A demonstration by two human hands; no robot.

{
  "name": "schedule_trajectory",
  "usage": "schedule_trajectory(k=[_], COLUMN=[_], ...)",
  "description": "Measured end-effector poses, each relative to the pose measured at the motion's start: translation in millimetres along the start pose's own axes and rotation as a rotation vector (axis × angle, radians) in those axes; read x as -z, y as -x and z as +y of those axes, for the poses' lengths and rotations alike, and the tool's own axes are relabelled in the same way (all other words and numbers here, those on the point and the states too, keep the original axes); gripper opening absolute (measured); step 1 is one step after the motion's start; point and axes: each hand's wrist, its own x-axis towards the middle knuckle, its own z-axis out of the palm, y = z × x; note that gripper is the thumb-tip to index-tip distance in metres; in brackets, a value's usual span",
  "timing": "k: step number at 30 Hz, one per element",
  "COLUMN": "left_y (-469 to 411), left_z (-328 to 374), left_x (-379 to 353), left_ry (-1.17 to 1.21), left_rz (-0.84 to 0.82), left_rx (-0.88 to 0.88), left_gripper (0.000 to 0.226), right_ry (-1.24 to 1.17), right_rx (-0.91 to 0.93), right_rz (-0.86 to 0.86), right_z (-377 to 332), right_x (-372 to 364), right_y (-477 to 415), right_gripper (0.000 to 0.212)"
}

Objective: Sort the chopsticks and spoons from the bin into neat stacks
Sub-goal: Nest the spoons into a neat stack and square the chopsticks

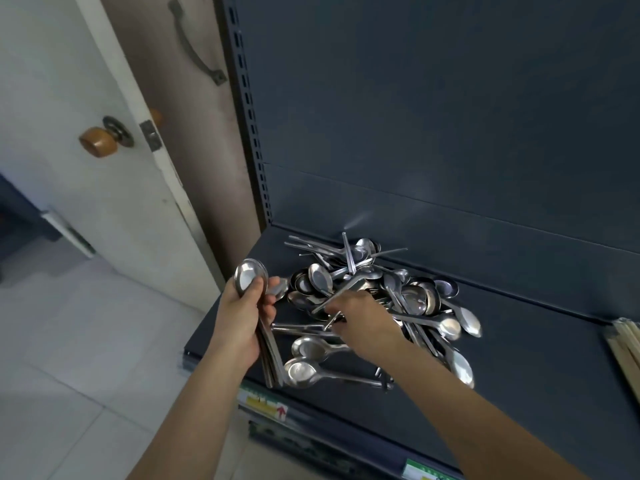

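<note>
Several nested spoons point(251, 278) stand upright in your left hand point(240, 317), fingers wrapped round their handles, over the left front corner of the dark shelf point(519, 358). Beside it your right hand point(367, 322) reaches into the loose spoon pile point(412, 299) — fingertips pinched on one handle point(330, 322). Far right, at the picture's edge — pale chopsticks point(627, 344) lie bundled, well apart from the pile.

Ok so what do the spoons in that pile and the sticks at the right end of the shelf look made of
Spoons: silvery with bright mirror-like glints, so polished metal, probably stainless steel. Sticks: pale tan and matte, so likely wood or bamboo; only part of them is in view.
</note>
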Motion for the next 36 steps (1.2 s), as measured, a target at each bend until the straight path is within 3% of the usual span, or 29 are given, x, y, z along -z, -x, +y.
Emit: schedule_trajectory(k=[5, 9, 16, 26, 36], left_y=[2.3, 4.3, 10.9, 20.4, 25.4], left_z=[2.1, -0.2, -15.1, -27.8, -33.6], left_x=[26.5, 40.7, 49.5, 54.2, 46.3], left_ry=[-0.050, -0.057, -0.111, -0.134, -0.121], left_rz=[0.016, 0.031, 0.011, 0.008, 0.009], left_rx=[-0.037, -0.015, 0.074, 0.112, 0.120], left_gripper=[0.020, 0.023, 0.020, 0.020, 0.022], right_ry=[0.168, 0.114, 0.245, 0.421, 0.149], right_rx=[0.094, 0.173, 0.335, 0.370, 0.229], right_rz=[-0.104, -0.214, -0.301, -0.225, -0.161], right_z=[-7.7, -24.7, -27.9, -22.9, -13.0], right_x=[-6.4, -10.0, -23.8, -37.0, -32.6], right_y=[-15.0, -16.1, -11.9, -17.9, -17.0], right_gripper=[0.038, 0.037, 0.067, 0.036, 0.027])
